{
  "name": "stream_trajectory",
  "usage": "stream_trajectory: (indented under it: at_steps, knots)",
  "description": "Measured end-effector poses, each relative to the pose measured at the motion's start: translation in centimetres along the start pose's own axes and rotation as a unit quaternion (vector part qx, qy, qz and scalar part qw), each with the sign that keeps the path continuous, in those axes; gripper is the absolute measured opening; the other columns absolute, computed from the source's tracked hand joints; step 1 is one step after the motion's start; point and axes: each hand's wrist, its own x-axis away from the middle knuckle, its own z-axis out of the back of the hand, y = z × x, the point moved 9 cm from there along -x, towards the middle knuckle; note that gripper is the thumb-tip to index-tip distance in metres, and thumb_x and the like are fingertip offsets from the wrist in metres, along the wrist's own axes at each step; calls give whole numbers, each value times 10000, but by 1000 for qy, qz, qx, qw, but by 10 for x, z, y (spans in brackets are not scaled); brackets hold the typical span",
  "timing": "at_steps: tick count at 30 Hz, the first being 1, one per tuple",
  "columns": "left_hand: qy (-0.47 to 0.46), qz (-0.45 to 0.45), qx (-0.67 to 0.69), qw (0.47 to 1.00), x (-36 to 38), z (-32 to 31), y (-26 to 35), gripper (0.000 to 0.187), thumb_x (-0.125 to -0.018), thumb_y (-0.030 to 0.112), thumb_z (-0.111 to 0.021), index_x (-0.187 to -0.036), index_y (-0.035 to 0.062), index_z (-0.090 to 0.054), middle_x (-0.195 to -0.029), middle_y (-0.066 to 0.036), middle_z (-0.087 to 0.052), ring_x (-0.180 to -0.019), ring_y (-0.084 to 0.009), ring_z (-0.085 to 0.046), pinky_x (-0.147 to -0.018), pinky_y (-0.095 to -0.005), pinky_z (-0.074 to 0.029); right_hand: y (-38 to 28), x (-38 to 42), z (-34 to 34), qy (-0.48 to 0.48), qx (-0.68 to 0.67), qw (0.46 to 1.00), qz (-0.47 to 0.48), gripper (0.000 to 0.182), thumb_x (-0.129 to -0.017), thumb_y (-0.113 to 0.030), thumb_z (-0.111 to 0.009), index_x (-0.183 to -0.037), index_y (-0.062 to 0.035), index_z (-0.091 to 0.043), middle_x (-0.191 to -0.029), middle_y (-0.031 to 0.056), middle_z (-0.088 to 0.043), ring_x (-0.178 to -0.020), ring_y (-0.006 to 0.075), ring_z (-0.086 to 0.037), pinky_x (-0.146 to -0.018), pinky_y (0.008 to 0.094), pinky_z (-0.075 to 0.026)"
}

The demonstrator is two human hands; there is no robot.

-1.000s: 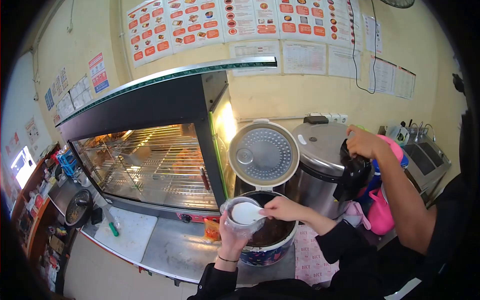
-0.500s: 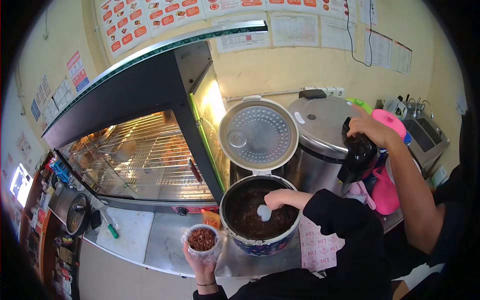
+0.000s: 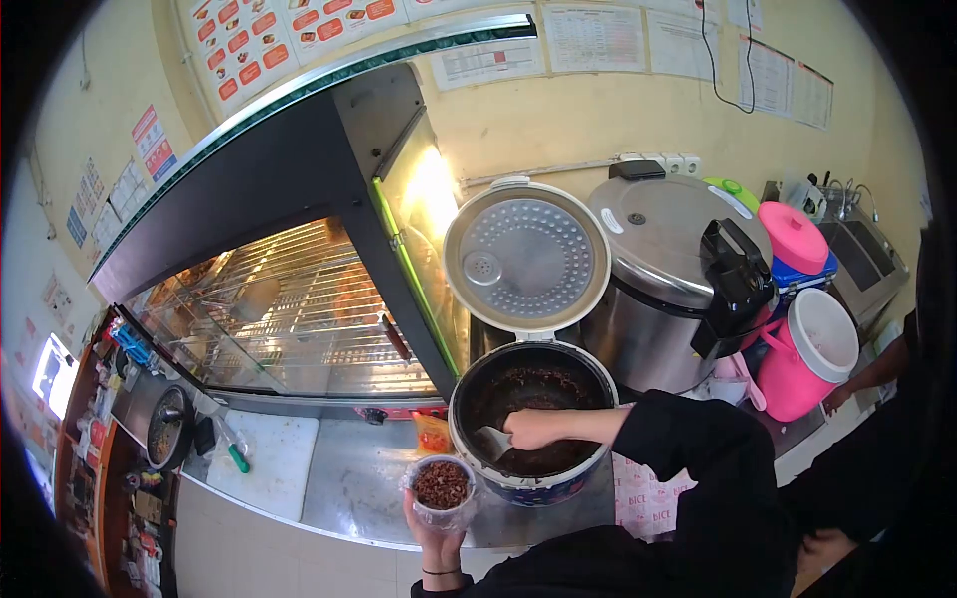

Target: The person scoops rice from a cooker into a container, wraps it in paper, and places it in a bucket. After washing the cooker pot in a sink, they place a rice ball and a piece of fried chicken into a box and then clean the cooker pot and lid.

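My left hand [image 3: 433,539] is closed around a small cup [image 3: 445,515] wrapped in clear plastic. Dark brown rice [image 3: 441,484] fills it to near the rim. It stays just in front of the rice cooker [image 3: 523,493], whose lid [image 3: 526,257] stands open behind it. Inside the pot, my right hand [image 3: 534,427] grips a pale rice paddle [image 3: 492,442]; its blade is at the left part of the pot. Dark rice clings to the pot's wall and lies at the bottom, partly hidden by my hand and forearm.
A large steel cooker [image 3: 658,274] with its lid down stands right of the open one. At left are a lit display case [image 3: 289,299] and a white cutting board [image 3: 284,453] with a green-handled knife [image 3: 238,457]. Pink jug [image 3: 793,374] and another person's arm [image 3: 877,369] are at right.
My right hand has moved left inside the pot with the paddle. The other person's hand has left the steel cooker's lid and drawn back to the right. The view has shifted slightly.
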Motion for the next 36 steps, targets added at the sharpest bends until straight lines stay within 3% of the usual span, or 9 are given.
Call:
stream_trajectory:
  at_steps: [2,3,10,14,20,22,27,34,36]
  knots:
    - [5,-6,1,1000,-1,-4,3,531,-781,498,-386,-1110,89,-459,-1071,-93,-515,-961,-262,-504,-803,-406,-424,22,3,0,9,-46,999,5,225,-694,-141,-485,-804,23,-593,-797,260,-565,-759,355,-570,-665,413,-430]
    - [9,-14,-2,1000,-1,-4,5,526,-781,493,-388,-1110,89,-459,-1068,-93,-517,-961,-262,-504,-805,-405,-424,35,-2,-5,37,-74,996,37,185,-673,-106,-470,-751,-5,-604,-535,136,-543,-449,220,-531,-421,343,-398]
    - [-47,-85,-39,995,-7,-40,31,493,-795,429,-397,-1118,61,-452,-1076,-95,-515,-974,-248,-501,-837,-381,-404,13,52,35,-16,-284,958,-34,157,-761,-168,-494,-760,-53,-601,-440,3,-393,-341,90,-362,-325,238,-278]
    - [-95,-69,-13,993,-20,-68,24,474,-805,382,-420,-1142,48,-425,-1098,-98,-500,-998,-234,-488,-870,-373,-381,-55,74,94,195,-13,969,150,215,-781,-145,-454,-914,-16,-564,-543,84,-512,-490,206,-510,-472,330,-391]
    - [-110,-41,35,992,-27,-97,10,517,-782,429,-400,-1156,73,-420,-1118,-101,-486,-1024,-259,-467,-880,-403,-370,-124,109,48,317,364,867,128,502,-662,-75,-480,-1154,-8,-406,-761,122,-482,-641,257,-515,-557,368,-434]
    - [-135,-59,35,989,-28,-98,12,531,-774,439,-401,-1157,71,-420,-1121,-106,-483,-1026,-266,-465,-881,-415,-368,-124,118,74,290,301,894,163,482,-680,-82,-476,-1156,-41,-417,-762,104,-495,-638,261,-527,-551,371,-435]
    - [-174,-45,48,983,-21,-101,13,557,-761,459,-403,-1157,69,-421,-1131,-111,-476,-1030,-275,-462,-879,-437,-365,-79,103,124,278,-62,955,81,293,-806,-253,-458,-666,-18,-563,-526,112,-527,-489,239,-530,-490,344,-396]
    - [-105,-108,12,989,-23,-76,32,530,-784,459,-375,-1138,69,-437,-1113,-106,-495,-1008,-261,-483,-861,-409,-384,-80,59,80,132,-91,977,142,300,-788,-263,-482,-680,-3,-584,-582,116,-568,-523,188,-530,-533,326,-410]
    - [-103,-124,-5,987,-21,-64,45,528,-787,463,-368,-1129,67,-444,-1114,-101,-495,-1008,-258,-483,-856,-416,-387,-44,55,113,150,-75,985,32,240,-765,-212,-479,-730,-12,-607,-671,118,-604,-602,222,-577,-568,335,-436]
